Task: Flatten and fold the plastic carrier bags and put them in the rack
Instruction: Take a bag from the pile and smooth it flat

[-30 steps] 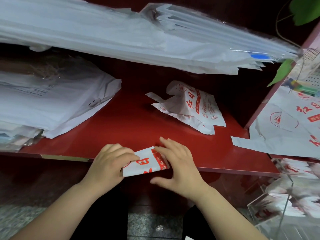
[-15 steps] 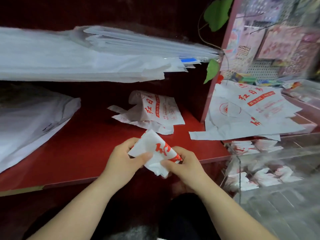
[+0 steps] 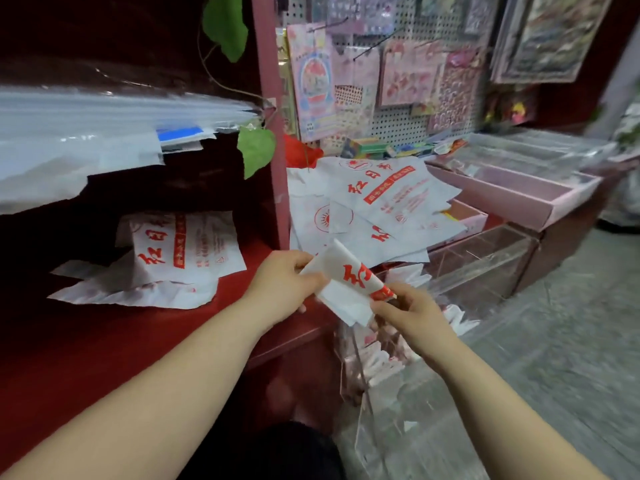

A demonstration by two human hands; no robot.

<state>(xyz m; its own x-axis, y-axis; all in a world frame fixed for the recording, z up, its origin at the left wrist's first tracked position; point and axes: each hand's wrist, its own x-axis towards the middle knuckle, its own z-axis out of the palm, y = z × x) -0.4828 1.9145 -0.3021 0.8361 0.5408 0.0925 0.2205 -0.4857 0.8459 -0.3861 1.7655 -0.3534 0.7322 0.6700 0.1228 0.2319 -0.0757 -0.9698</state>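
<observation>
Two bare forearms reach in from the bottom edge. The left hand [image 3: 280,286] has its grip closed round the upper end of a folded bag [image 3: 341,284], white with red print, while the right hand [image 3: 414,315] pinches the bag's lower, red-printed corner between thumb and fingers. The bag is held in the air, tilted, just past the front right corner of a red shelf [image 3: 86,341] and above the near end of a clear rack [image 3: 485,268], where blurred white-and-red bundles [image 3: 379,358] lie. Farther back on the shelf, a loose bag [image 3: 173,258] lies crumpled, handles trailing left. Right of the shelf's upright, a pile of bags [image 3: 381,206] lies spread flat behind the rack, beside pink trays [image 3: 512,192]. Above hang a green leaf [image 3: 256,150], stacked clear sheets [image 3: 86,133], and a pegboard [image 3: 391,123] of packets.
</observation>
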